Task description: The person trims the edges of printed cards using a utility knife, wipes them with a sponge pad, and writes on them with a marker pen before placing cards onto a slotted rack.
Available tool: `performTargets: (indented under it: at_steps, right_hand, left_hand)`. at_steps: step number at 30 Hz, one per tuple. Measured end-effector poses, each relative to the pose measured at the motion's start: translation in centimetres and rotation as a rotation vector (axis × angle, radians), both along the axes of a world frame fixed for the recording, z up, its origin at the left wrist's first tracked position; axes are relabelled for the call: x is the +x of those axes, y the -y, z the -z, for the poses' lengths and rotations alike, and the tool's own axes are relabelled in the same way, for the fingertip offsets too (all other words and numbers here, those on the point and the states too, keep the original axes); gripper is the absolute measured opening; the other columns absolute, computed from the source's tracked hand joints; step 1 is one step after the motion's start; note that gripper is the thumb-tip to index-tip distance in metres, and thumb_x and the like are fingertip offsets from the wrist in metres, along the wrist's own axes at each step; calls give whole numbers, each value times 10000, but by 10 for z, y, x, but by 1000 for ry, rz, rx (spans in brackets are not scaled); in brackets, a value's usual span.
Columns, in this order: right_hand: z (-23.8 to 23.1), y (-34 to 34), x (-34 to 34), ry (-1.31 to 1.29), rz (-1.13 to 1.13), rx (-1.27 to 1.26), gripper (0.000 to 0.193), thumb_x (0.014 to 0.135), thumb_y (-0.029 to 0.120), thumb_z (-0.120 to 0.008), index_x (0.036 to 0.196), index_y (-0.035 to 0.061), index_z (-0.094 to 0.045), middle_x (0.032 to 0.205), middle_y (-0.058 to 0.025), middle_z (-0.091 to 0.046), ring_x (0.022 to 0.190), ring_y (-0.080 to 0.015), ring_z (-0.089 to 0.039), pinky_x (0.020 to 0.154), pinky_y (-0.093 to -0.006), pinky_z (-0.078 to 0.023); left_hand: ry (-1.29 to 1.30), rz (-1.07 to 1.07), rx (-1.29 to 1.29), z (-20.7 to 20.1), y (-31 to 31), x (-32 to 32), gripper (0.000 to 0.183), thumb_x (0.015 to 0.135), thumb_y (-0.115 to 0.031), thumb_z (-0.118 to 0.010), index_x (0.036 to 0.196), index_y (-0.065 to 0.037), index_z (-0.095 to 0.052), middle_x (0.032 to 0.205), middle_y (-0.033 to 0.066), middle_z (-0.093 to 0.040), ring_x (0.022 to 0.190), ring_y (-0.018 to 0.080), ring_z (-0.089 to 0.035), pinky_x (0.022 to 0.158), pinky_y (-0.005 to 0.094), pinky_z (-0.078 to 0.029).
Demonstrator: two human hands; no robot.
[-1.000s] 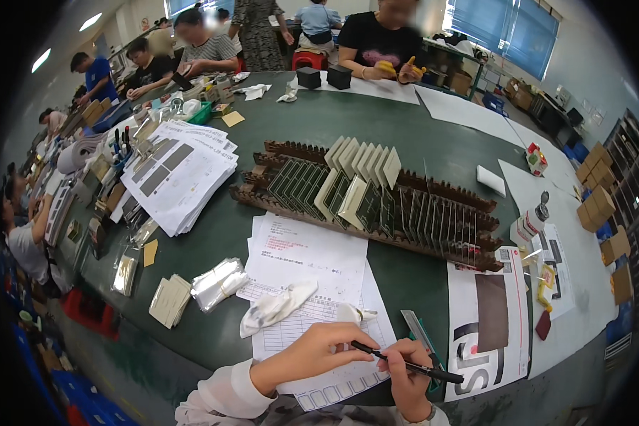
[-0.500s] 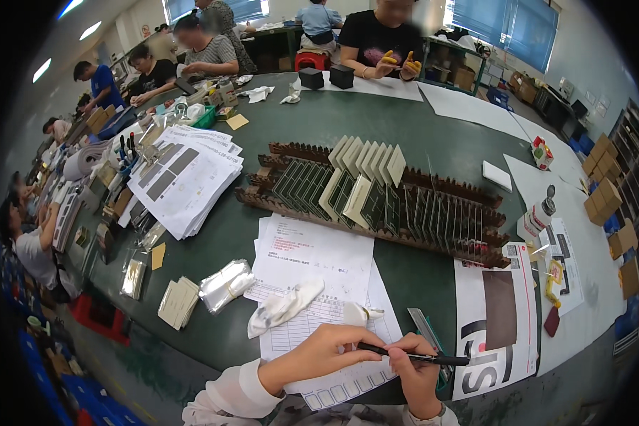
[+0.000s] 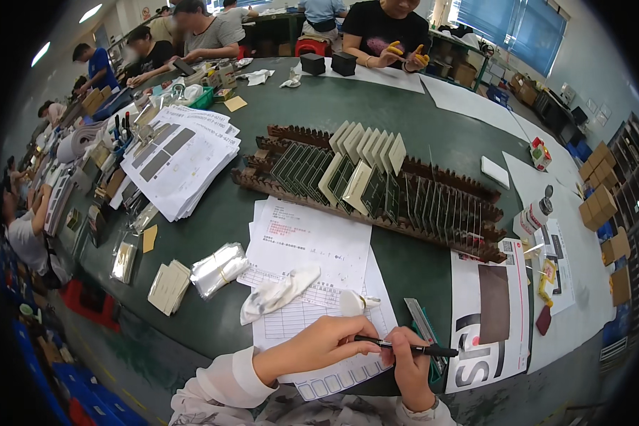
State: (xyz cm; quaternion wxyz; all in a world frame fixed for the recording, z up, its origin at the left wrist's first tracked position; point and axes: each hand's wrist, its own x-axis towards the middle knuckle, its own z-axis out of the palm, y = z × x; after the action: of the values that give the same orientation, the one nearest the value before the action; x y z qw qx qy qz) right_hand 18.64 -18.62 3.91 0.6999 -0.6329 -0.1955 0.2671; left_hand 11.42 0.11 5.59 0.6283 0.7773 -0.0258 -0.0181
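Observation:
Low over the papers at the table's near edge, both hands grip one black pen (image 3: 439, 351). My left hand (image 3: 323, 344) pinches its left end between thumb and fingers. My right hand (image 3: 412, 366) wraps round its middle, and the thick black end sticks out to the right. A light band shows on the pen between the hands; whether that is a bared tip, I cannot tell. Under the hands lie printed sheets (image 3: 312, 241). Beyond the left hand rest a crumpled white cloth (image 3: 280, 292) and a small white roundish piece (image 3: 352, 304). A ruler-like teal and metal tool (image 3: 424, 326) lies beside my right hand.
A brown toothed rack (image 3: 433, 245) holds several upright dark and cream panels (image 3: 366, 186). To the left are clear-wrapped packs (image 3: 220, 270), cream cards (image 3: 169, 287) and stacked papers (image 3: 199, 170). A white bottle (image 3: 532, 216) stands right. Across the table sits a person wearing yellow finger covers (image 3: 394, 50).
The pen and both hands have shifted slightly left and up. A light band now shows on the pen between my hands. The whole view has tilted a little.

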Motion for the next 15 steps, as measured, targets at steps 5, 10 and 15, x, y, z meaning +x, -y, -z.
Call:
performTargets:
  at_steps: [5,10,15]
  right_hand:
    - [-7,1,-4,-39,7,-78,375,1006,209,-512,717,-22,-568,644,-26,-558,573,-63,-475,522,-221,-356]
    - [-3,1,-2,-11,-51,-110,397,1009,225,-493,704,-21,-554,638,-26,-545,571,-78,-459,525,-241,-350]
    - [-3,1,-1,79,-144,-105,409,1014,216,-462,672,-6,-502,615,-40,-496,581,-107,-441,539,-277,-339]
  left_hand:
    - [37,2,-101,2,5,0,164,928,-170,-647,1005,-30,-612,756,62,-650,630,135,-588,587,275,-440]
    - [-45,83,-72,1,3,-1,118,955,-145,-598,978,-30,-587,706,43,-627,637,134,-604,590,267,-449]
    - [-79,144,-159,5,1,-2,170,991,-205,-543,934,-45,-539,627,33,-563,572,139,-541,558,278,-404]
